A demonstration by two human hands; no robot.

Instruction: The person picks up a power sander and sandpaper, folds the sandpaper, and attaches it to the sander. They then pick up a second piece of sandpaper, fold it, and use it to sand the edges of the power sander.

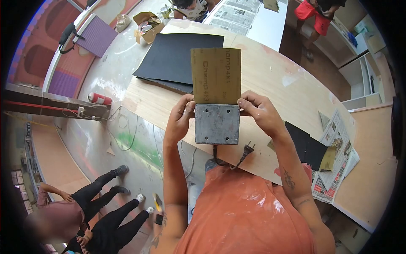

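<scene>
- Head view, counts: one grey plate [217,123], square, with four small holes near its corners; one brown sandpaper sheet [216,75] printed "Champ4X4"; one two-pin plug [248,149] on one dark cord [224,161].
- Two or more black sheets [177,55] lie stacked on the far part of the table, with more black pieces [306,146] to the right beside a spread newspaper [338,161].
- The left hand [182,116] is closed on the plate's upper left corner, fingers curled onto the edge.
- The right hand [260,112] pinches the upper right corner in the same way.
- The plate is held up between both hands, face to the camera. The sandpaper rises upright from its top edge, and the plug dangles just below.
- Behind is a pale wooden table [275,80].
- On the paint-smeared floor [105,80] lie a red canister [99,99] and an open cardboard box [148,25].
- Two people in black trousers [105,203] crouch at lower left.
</scene>
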